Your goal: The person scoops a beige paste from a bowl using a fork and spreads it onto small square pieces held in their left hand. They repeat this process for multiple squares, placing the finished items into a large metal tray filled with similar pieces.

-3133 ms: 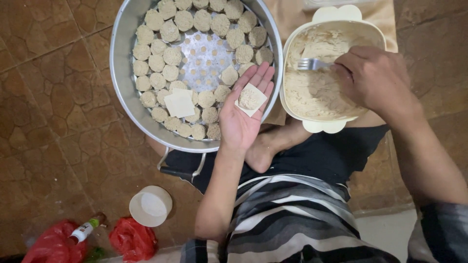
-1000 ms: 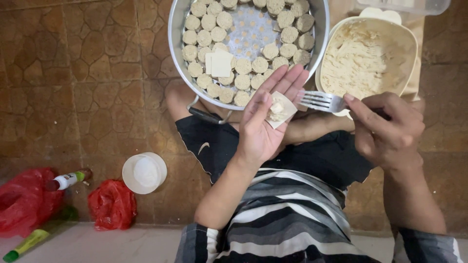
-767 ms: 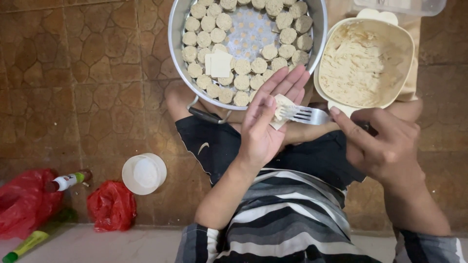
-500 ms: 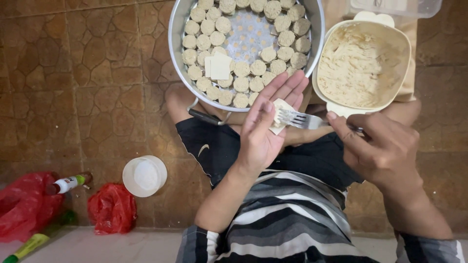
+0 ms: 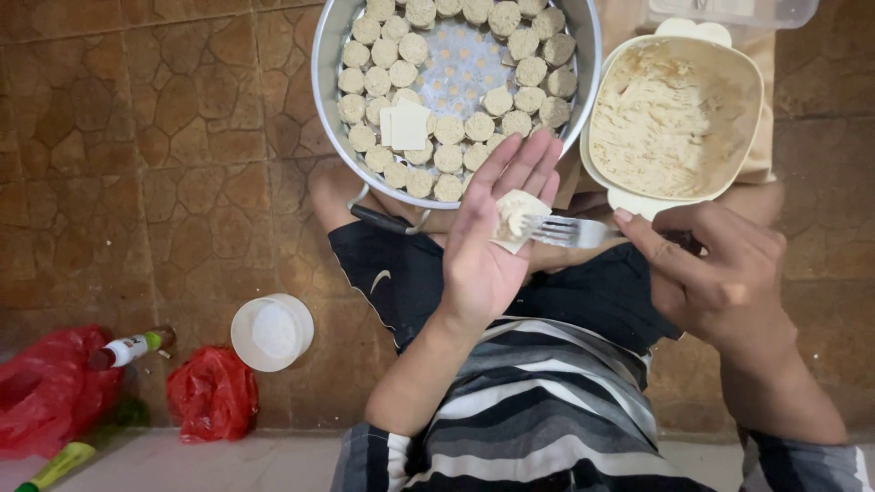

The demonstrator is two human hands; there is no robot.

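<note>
The square dumpling wrapper (image 5: 512,219) was lying flat on the fingers of the left hand (image 5: 492,241), mid-frame, pale cream with a small lump of filling on top. The metal fork (image 5: 570,232) was held level by the right hand (image 5: 720,273), right of centre, its tines touching that filling at the wrapper's right edge, with the handle hidden in the fist.

Pale cream square dough wrapper (image 5: 516,219), silver metal fork (image 5: 570,232), shiny grey round steamer pan (image 5: 324,82), cream plastic bowl (image 5: 752,100), black-and-grey striped shirt (image 5: 547,428), red plastic bags (image 5: 211,392), brown stone-patterned floor tiles (image 5: 137,137)
</note>
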